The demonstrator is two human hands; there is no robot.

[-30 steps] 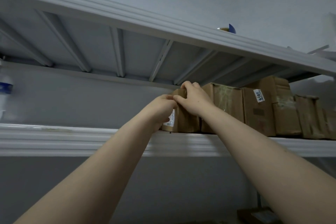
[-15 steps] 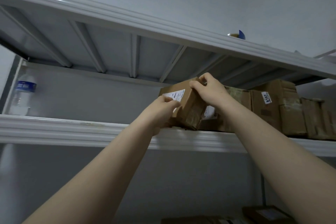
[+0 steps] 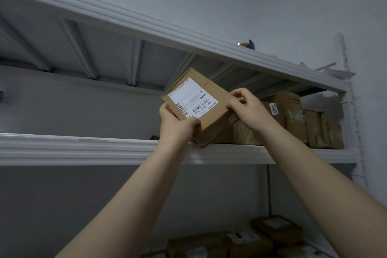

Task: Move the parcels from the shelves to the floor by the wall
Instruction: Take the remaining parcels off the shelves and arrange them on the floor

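While both of my arms are raised to the middle shelf, the parcel sits between my hands, tipped on a slant with its labelled face turned toward me. Its lowest corner is right at the shelf's front lip, and I cannot tell whether it touches. My left hand is curled round the lower left corner, thumb laid over the near face beside the label and fingers wrapped behind. My right hand pinches the opposite edge with bent fingers, the palm off the box. It is a small, flat cardboard box. Since fingers alone are holding it tilted at arm's length overhead, I judge it light. The walls look stiff and square, so it should take a firm squeeze at the edges without buckling. Bare card should give dry, sure friction, while the printed label looks slicker, so I would keep my thumb's pressure on the cardboard. I cannot see what is inside, so I would treat it as breakable and not let it drop from this height. The best hold, I think, is on two opposite edges, with one palm slid under the base once it is clear of the row of parcels just to its right.
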